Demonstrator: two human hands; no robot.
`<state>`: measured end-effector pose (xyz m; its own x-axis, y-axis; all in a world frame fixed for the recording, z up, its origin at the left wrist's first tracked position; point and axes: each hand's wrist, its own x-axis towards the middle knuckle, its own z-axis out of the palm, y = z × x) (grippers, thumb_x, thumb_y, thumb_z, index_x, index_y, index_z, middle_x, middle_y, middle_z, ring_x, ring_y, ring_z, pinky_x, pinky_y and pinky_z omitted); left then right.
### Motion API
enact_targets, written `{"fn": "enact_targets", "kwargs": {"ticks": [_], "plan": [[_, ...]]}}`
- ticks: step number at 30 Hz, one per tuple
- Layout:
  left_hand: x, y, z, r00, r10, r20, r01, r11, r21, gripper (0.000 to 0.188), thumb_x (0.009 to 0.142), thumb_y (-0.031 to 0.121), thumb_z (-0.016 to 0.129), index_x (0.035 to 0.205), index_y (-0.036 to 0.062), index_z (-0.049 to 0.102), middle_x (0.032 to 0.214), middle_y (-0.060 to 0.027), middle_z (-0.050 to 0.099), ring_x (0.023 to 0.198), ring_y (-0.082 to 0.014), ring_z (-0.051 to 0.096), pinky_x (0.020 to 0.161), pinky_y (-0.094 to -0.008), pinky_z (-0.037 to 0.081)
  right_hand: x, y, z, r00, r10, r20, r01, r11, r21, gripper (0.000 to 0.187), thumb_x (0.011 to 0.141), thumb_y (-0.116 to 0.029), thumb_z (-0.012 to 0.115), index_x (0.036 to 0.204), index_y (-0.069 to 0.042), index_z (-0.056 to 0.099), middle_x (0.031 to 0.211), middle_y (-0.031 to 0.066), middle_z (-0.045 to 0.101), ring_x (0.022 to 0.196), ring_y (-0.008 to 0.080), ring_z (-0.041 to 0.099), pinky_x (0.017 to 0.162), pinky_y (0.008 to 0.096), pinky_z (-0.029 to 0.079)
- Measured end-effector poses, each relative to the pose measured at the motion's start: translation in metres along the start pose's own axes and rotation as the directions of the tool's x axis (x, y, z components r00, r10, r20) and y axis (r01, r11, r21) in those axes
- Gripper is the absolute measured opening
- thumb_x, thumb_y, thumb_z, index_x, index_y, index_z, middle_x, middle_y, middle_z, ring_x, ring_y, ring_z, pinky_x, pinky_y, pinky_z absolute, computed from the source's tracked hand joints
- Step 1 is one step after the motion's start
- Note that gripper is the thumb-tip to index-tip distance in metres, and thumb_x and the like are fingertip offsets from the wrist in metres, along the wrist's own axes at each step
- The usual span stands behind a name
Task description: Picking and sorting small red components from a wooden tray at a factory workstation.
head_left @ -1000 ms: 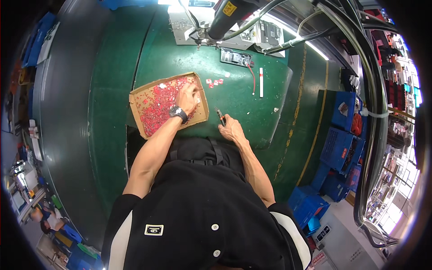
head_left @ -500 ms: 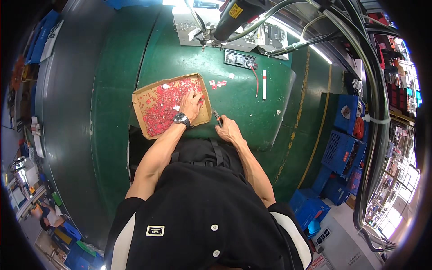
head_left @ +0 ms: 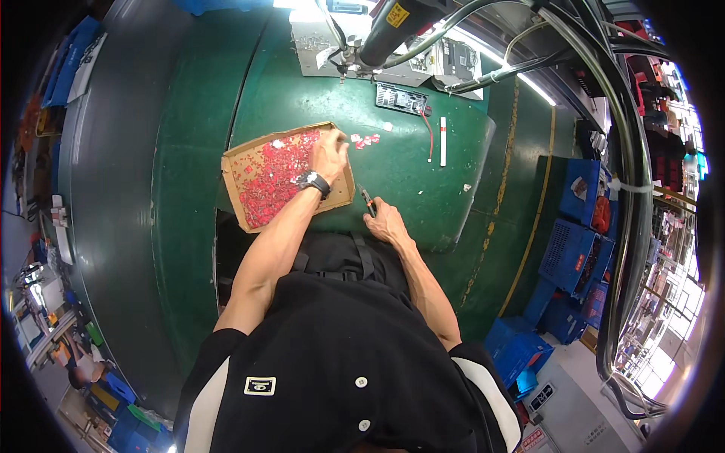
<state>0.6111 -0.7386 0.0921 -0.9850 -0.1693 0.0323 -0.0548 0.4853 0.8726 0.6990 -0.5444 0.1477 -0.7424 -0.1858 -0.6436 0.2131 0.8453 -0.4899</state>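
Observation:
A shallow cardboard box (head_left: 346,193) with low walls sits on the green table, with many small red pieces (head_left: 276,170) scattered over its bottom. Over the box's far right corner is my left hand (head_left: 328,157), its fingers curled together; whatever is between them is too small to make out. On that wrist is a dark watch (head_left: 313,181). My right hand (head_left: 387,223) rests on the table just right of the box. It is wrapped round the handles of a pair of pliers (head_left: 369,203), red and black, with the jaws pointing away from me.
Several red and white pieces (head_left: 365,141) lie beyond the box's right corner. Further right are a perforated metal unit (head_left: 402,98) with a red wire and a white marker-like stick (head_left: 443,142). Machine arms and cables (head_left: 389,38) hang over the table's far side. Blue crates (head_left: 578,257) stand at right.
My left hand has moved away from me, from inside the box toward its far right corner, and its fingers have drawn together. My right hand and the pliers have barely shifted.

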Motion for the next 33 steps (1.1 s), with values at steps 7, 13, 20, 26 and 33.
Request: {"fn": "enact_targets", "kwargs": {"ticks": [7,13,20,26,33], "plan": [[-0.009,-0.062,-0.050,0.981,-0.130,-0.144,0.166,0.948,0.273,0.010,0.083,0.006,0.065,0.091,0.0037,0.070,0.091,-0.0167,0.067,0.088,-0.0330,0.066,0.080,-0.0412,0.053,-0.001,0.002,0.000,1.000,0.015,-0.007,-0.015,1.000,0.003,0.037,0.083,-0.026,0.059,0.108,0.002,0.058,0.092,0.0302,0.066,0.092,0.0472,0.064,0.080,0.0525,0.050],[-0.015,-0.047,-0.034,0.999,-0.039,-0.031,0.045,0.972,0.229,0.015,0.080,0.008,0.072,0.094,0.0030,0.070,0.094,-0.0151,0.061,0.087,-0.0322,0.064,0.079,-0.0414,0.052,0.000,-0.003,0.000,1.000,-0.009,0.020,0.010,1.000,-0.011,0.038,0.083,-0.026,0.058,0.108,0.002,0.058,0.094,0.0310,0.066,0.094,0.0487,0.063,0.083,0.0530,0.050],[-0.009,-0.052,-0.034,0.995,0.000,0.096,-0.042,0.897,0.441,0.015,0.080,0.004,0.067,0.093,0.0034,0.061,0.096,-0.0189,0.057,0.095,-0.0394,0.059,0.081,-0.0475,0.050,0.003,-0.007,0.004,0.999,-0.035,0.013,0.035,0.999,-0.016,0.039,0.084,-0.025,0.058,0.111,0.001,0.057,0.097,0.0320,0.066,0.096,0.0490,0.062,0.084,0.0535,0.049],[-0.008,-0.055,-0.034,0.978,0.132,0.159,-0.195,0.845,0.498,0.023,0.079,0.004,0.066,0.101,0.0062,0.059,0.097,-0.0184,0.058,0.096,-0.0398,0.059,0.083,-0.0487,0.050,-0.003,-0.008,0.008,0.999,-0.043,0.011,0.043,0.999,-0.011,0.037,0.084,-0.026,0.058,0.110,0.000,0.057,0.095,0.0310,0.066,0.094,0.0485,0.063,0.083,0.0537,0.049],[-0.016,-0.043,-0.046,0.982,0.078,0.172,-0.143,0.902,0.408,0.011,0.083,0.008,0.066,0.092,0.0036,0.064,0.093,-0.0180,0.061,0.092,-0.0388,0.060,0.079,-0.0478,0.050,-0.006,-0.005,0.013,0.999,-0.038,0.001,0.038,0.999,0.009,0.035,0.084,-0.026,0.058,0.108,0.000,0.055,0.091,0.0304,0.065,0.092,0.0487,0.062,0.081,0.0543,0.048]]}}
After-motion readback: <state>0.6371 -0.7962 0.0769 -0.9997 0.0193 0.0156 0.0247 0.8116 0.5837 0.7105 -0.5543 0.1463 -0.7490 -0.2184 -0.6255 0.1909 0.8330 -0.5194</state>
